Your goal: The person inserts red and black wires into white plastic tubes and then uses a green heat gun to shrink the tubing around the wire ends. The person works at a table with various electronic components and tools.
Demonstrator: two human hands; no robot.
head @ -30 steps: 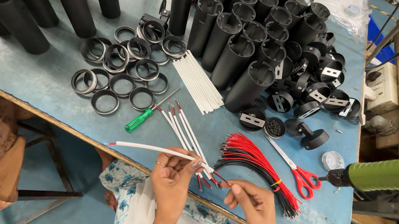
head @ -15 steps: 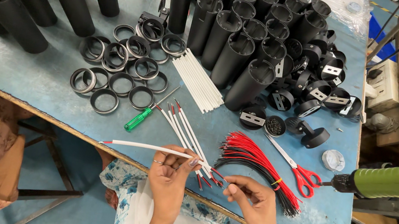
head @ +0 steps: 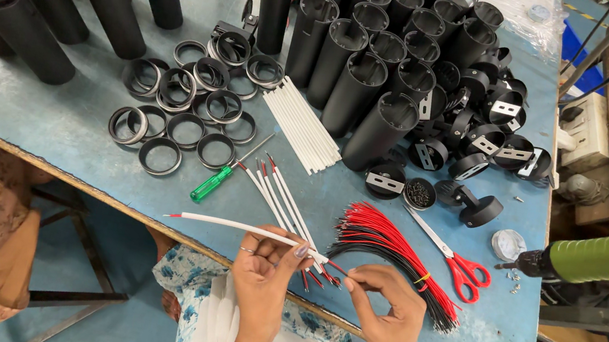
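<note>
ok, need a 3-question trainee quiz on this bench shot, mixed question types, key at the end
1. True or false: the left hand holds a white sleeve with red wire showing at its far end.
2. Which tool lies just right of the red and black wire bundle? A) pliers B) red-handled scissors C) hammer
3. Fill in: the screwdriver near the black rings has a ____ handle.

Key: 1 true; 2 B; 3 green. The right hand pinches at the sleeve's near end; what its fingertips grip is too small to tell.
</note>
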